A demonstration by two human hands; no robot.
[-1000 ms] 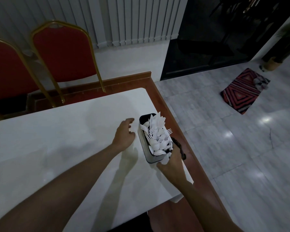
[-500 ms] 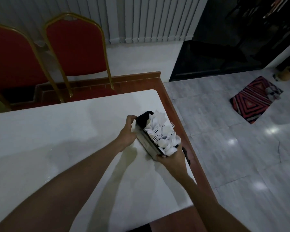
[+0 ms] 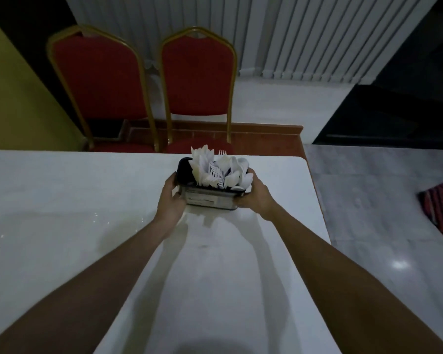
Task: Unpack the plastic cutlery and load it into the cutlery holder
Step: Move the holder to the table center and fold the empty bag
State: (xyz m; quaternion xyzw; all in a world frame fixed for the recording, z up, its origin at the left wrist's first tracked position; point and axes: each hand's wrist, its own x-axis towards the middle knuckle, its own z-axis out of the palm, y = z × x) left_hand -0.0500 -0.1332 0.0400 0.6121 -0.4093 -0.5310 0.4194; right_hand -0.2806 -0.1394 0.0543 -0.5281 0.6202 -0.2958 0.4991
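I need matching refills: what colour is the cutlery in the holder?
White; the plastic cutlery stands in the cutlery holder, clearest in the head view.

Both arms are stretched out in front, bare forearms angling in toward each other. Left hand [image 3: 170,200] and right hand [image 3: 256,198] face each other, each gripping one end of the holder [image 3: 210,199], thumbs up near its top edge.

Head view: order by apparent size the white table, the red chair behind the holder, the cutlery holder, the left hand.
1. white table
2. red chair behind the holder
3. cutlery holder
4. left hand
The chair is farther, so it looks smaller.
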